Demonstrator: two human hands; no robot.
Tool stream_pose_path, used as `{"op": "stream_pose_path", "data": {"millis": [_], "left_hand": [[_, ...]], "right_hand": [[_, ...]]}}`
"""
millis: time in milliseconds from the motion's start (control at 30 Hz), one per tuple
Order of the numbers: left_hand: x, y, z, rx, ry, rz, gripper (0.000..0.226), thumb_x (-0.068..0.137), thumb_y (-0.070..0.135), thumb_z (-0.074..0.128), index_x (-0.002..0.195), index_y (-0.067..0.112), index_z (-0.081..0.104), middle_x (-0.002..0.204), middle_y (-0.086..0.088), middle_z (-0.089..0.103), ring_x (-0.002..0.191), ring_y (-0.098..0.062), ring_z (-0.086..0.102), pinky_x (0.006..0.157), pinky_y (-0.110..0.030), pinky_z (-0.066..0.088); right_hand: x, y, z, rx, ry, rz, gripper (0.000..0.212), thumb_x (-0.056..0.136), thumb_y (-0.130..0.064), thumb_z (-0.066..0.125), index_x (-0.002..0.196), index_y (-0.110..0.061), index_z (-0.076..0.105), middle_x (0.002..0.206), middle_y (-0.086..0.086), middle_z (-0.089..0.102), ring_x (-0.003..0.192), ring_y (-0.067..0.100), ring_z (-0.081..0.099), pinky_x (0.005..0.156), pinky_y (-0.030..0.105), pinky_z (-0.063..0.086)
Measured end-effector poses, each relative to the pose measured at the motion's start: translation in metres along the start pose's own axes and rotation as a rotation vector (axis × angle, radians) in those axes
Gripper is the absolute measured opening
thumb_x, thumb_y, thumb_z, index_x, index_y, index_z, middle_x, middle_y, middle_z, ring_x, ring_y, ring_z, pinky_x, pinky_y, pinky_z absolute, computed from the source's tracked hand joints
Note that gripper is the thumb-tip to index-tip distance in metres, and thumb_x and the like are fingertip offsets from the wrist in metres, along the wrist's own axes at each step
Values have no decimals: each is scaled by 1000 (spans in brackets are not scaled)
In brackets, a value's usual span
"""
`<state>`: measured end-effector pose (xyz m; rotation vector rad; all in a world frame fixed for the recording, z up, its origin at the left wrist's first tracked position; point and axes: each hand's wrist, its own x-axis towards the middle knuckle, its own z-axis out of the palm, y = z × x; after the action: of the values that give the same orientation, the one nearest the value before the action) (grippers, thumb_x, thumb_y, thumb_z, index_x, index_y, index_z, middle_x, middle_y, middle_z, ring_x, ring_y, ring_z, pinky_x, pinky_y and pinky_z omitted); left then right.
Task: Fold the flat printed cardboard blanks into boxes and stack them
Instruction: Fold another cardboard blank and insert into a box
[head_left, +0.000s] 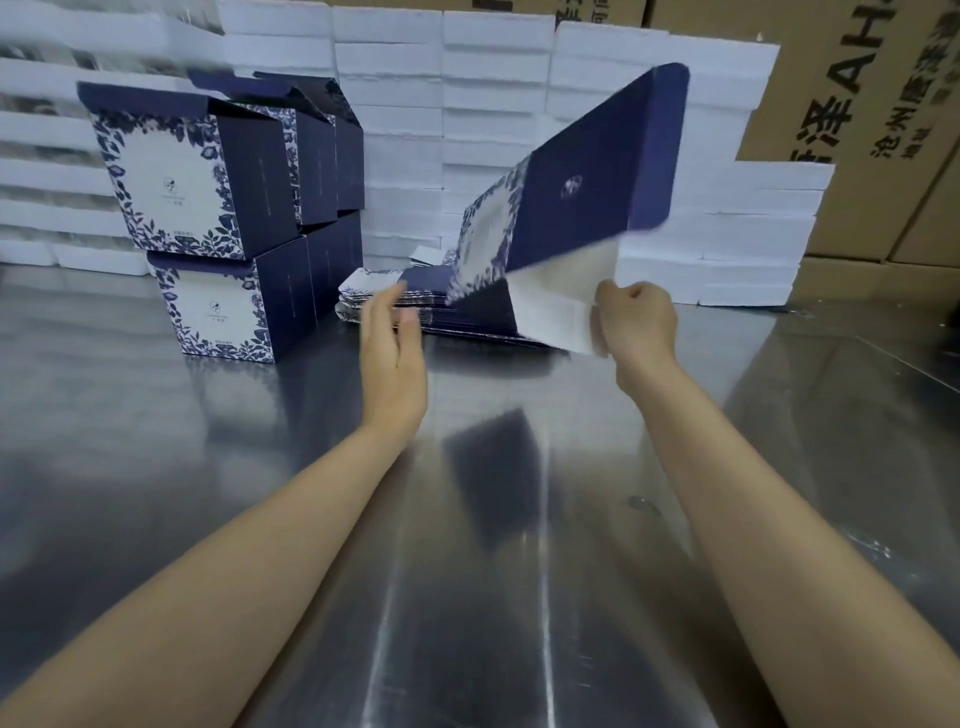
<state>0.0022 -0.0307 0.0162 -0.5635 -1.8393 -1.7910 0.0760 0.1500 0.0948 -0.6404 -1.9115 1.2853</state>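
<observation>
Behind the lifted blank (587, 176), foam slabs (493, 88) stand stacked.

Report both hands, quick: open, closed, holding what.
Left hand: open, holding nothing, fingers extended toward the pile of flat blanks.
Right hand: closed on the lower white flap of a raised flat blank.

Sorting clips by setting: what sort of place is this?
Probably a packing workshop or warehouse: a steel worktable, brown shipping cartons against the wall, white foam slabs stacked behind folded boxes.
</observation>
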Motion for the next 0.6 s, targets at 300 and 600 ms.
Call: {"op": "stream_pose_path", "data": {"millis": [300, 600], "left_hand": [[-15, 19, 10, -179, -305, 49, 50, 92, 49, 38, 128, 17, 53, 131, -2, 57, 122, -6, 52, 100, -15, 37], [2, 15, -1, -162, 121, -17, 48, 91, 0, 48, 137, 11, 40, 117, 2, 53, 99, -6, 59, 95, -33, 46]], "right_hand": [[-39, -22, 28, 180, -491, 78, 24, 87, -7, 56, 65, 4, 58, 43, 5, 56, 53, 35, 69, 58, 38, 59], [-21, -8, 14, -226, 174, -470, 29, 87, -27, 54, 60, -23, 45, 67, -9, 49, 69, 13, 47, 58, 28, 32]]}}
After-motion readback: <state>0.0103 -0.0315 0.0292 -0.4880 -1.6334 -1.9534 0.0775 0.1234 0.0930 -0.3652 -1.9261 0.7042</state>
